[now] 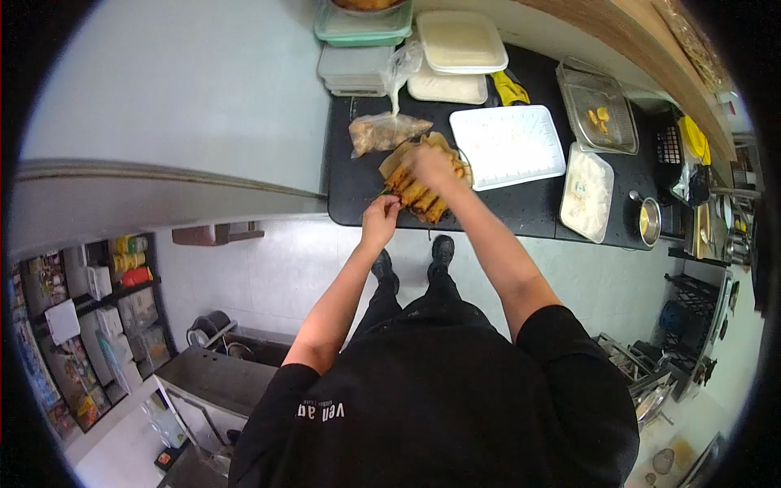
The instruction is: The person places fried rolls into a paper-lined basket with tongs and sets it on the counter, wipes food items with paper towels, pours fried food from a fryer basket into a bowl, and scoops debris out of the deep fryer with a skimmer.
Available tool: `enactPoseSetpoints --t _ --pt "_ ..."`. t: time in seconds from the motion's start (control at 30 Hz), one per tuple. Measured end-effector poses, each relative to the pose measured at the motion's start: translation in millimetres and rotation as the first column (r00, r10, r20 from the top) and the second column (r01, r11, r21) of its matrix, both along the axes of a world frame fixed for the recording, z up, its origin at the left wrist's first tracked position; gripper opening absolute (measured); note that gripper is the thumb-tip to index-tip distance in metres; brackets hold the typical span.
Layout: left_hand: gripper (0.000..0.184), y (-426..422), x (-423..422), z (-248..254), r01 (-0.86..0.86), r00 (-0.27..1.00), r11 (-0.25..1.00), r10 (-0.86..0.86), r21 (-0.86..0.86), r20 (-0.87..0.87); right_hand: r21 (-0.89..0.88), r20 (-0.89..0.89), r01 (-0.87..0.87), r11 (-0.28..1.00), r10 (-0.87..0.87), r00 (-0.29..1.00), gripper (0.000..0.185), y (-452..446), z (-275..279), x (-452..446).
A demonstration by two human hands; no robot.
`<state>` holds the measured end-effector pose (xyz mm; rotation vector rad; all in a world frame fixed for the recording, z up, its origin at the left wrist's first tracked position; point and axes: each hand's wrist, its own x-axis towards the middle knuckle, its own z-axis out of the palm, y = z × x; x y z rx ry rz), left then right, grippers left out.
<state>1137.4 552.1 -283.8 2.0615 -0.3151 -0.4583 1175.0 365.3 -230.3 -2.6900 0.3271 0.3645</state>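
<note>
Several browned, rolled food pieces [419, 198] lie side by side on brown paper [396, 165] near the front edge of the black table. My left hand [381, 218] is at their left front end, its fingertips pinched together on something too small to name. Over the back part of the food is my right hand [433, 168], blurred, with its fingers pointing down and hard to make out. A knotted clear plastic bag [388, 132] of light brown food lies just behind the paper.
A white ribbed tray [508, 146] stands right of the food. Farther right are a wire basket [598, 106] with yellow pieces, a whitish tray [586, 193] and a metal bowl [649, 222]. Stacked lidded containers [355, 69] and a white tub [461, 42] stand behind.
</note>
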Motion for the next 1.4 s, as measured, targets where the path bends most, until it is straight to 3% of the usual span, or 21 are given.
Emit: enactPoseSetpoints --t 0.03,0.1,0.13,0.17,0.2,0.23,0.3,0.33,0.4,0.43,0.5,0.63,0.83,0.9,0.97,1.03,1.07,1.17,1.23,1.3,1.4 --pt "0.017 -2 3 -7 0.01 1.0 1.0 -0.01 -0.003 0.004 0.261 0.157 -0.124 0.957 0.084 0.984 0.022 10 2 -9" --pt "0.018 0 0 -15 -0.075 0.992 0.99 0.062 -0.115 -0.114 0.554 0.075 -0.093 0.828 0.062 0.995 0.025 14 49 -11" --pt "0.016 0 -1 -13 -0.068 0.993 0.988 0.053 -0.14 -0.108 0.555 0.071 -0.08 0.828 0.049 0.996 0.025 14 33 -7" --pt "0.016 -1 0 -13 -0.053 0.994 0.988 0.037 -0.146 -0.107 0.185 0.17 -0.004 0.983 -0.028 0.985 0.025 7 9 3" --pt "0.015 -2 -2 -12 -0.15 0.968 0.967 0.102 -0.204 -0.228 -0.208 0.284 0.123 0.97 -0.06 0.957 0.025 3 7 9" --pt "0.014 -4 -2 -11 -0.249 0.925 0.936 0.153 -0.25 -0.349 -0.22 0.29 0.142 0.965 -0.075 0.954 0.025 8 4 6" --pt "0.014 -8 -1 -9 -0.253 0.91 0.93 0.136 -0.266 -0.393 0.393 0.148 -0.231 0.89 0.187 0.971 0.018 29 20 -5" --pt "0.017 -8 -2 -8 -0.328 0.855 0.905 0.163 -0.271 -0.492 0.39 0.143 -0.219 0.894 0.177 0.974 0.018 25 20 0" --pt "0.024 -8 -4 -7 -0.447 0.747 0.861 0.209 -0.244 -0.631 0.078 0.019 0.137 0.988 -0.138 0.99 0.015 17 25 9" --pt "0.024 -9 -5 -7 -0.447 0.746 0.862 0.211 -0.239 -0.632 -0.243 0.184 0.158 0.957 -0.114 0.976 0.016 3 38 1" --pt "0.028 -11 -4 -5 -0.537 0.679 0.806 0.236 -0.251 -0.695 -0.3 0.139 0.083 0.95 -0.043 0.989 0.015 -9 11 -7" --pt "0.028 -14 -3 1 -0.596 0.583 0.779 0.252 -0.196 -0.773 -0.123 -0.003 -0.298 0.946 0.3 0.954 0.017 7 -5 -20" --pt "0.028 -8 -4 -15 -0.599 0.59 0.764 0.218 -0.24 -0.777 -0.071 0.397 0.034 0.997 -0.003 0.918 0.029 -67 26 -31" --pt "0.032 -12 -5 -5 -0.598 0.59 0.764 0.216 -0.242 -0.778 -0.089 0.377 -0.288 0.953 0.3 0.876 0.028 -66 17 -44" --pt "0.038 -15 -7 6 -0.568 0.614 0.792 0.227 -0.223 -0.756 0.041 0.41 -0.377 0.925 0.329 0.851 0.022 -77 12 -50" --pt "0.04 -17 -6 14 -0.534 0.641 0.817 0.222 -0.219 -0.735 -0.08 0.008 0.0 0.997 0.001 1.0 0.018 -83 32 -48" --pt "0.04 -18 -6 12 -0.536 0.641 0.817 0.229 -0.213 -0.732 -0.094 -0.161 -0.004 0.996 -0.011 0.987 0.022 -78 32 -47" --pt "0.039 -23 -3 5 -0.524 0.653 0.82 0.214 -0.23 -0.726 0.021 0.001 0.087 0.996 -0.087 0.996 0.024 -57 4 -35" --pt "0.03 -23 -2 4 -0.525 0.629 0.829 0.224 -0.194 -0.745 0.238 0.166 0.086 0.967 -0.128 0.978 0.022 -60 13 -33" --pt "0.025 -21 -1 1 -0.554 0.597 0.811 0.232 -0.186 -0.768 0.631 0.314 0.04 0.775 -0.302 0.9 0.021 -64 27 -33" --pt "0.017 -20 1 -11 -0.565 0.571 0.805 0.224 -0.181 -0.79 0.342 0.352 0.129 0.931 -0.255 0.9 0.018 -74 12 -38"
